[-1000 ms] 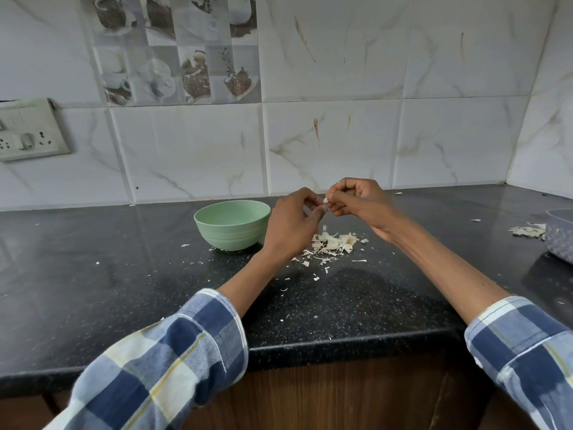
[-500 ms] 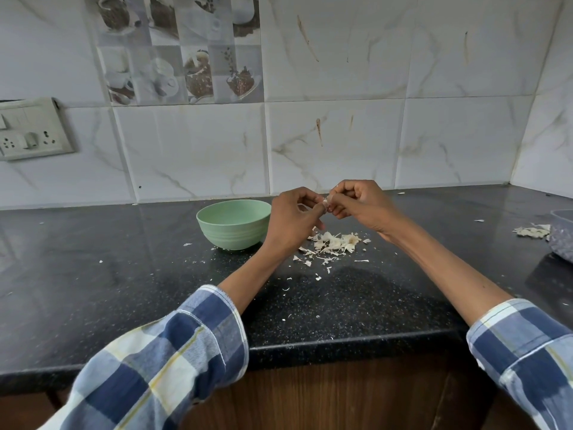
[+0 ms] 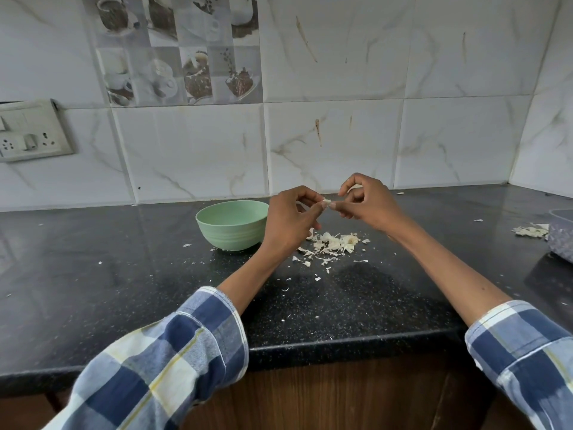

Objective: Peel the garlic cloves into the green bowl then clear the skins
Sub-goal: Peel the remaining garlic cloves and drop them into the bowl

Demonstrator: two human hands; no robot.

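A small pale garlic clove [image 3: 326,201] is held up between both hands above the black counter. My left hand [image 3: 291,220] pinches it with thumb and fingertips. My right hand [image 3: 367,203] meets it from the right, thumb and curled fingers at the clove. The green bowl [image 3: 232,225] stands just left of my left hand; its inside is hidden from here. A pile of garlic skins [image 3: 333,243] lies on the counter under the hands, with small flakes scattered around it.
A clear plastic container [image 3: 562,235] sits at the right edge with more skins [image 3: 530,231] beside it. The counter's front edge [image 3: 310,346] runs below my forearms. A switch and socket plate [image 3: 29,131] is on the tiled wall at left.
Both hands stay together at the clove above the skin pile. My right hand's fingers have lifted and spread a little.
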